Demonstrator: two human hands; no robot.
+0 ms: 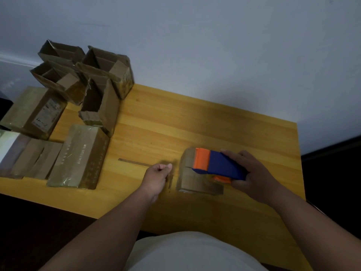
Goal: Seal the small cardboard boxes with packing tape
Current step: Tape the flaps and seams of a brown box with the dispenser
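A small cardboard box lies on the wooden table in front of me, its top flaps closed. My right hand grips a blue and orange tape dispenser held over the box's top. Just left of the box, my left hand has its fingers curled and pinches a blurred brownish length of tape hanging beside the box's left side. The dispenser hides part of the box top.
Taped boxes lie at the table's left edge. Behind them stands a pile of open boxes against the wall. A thin strip lies flat on the table left of my left hand.
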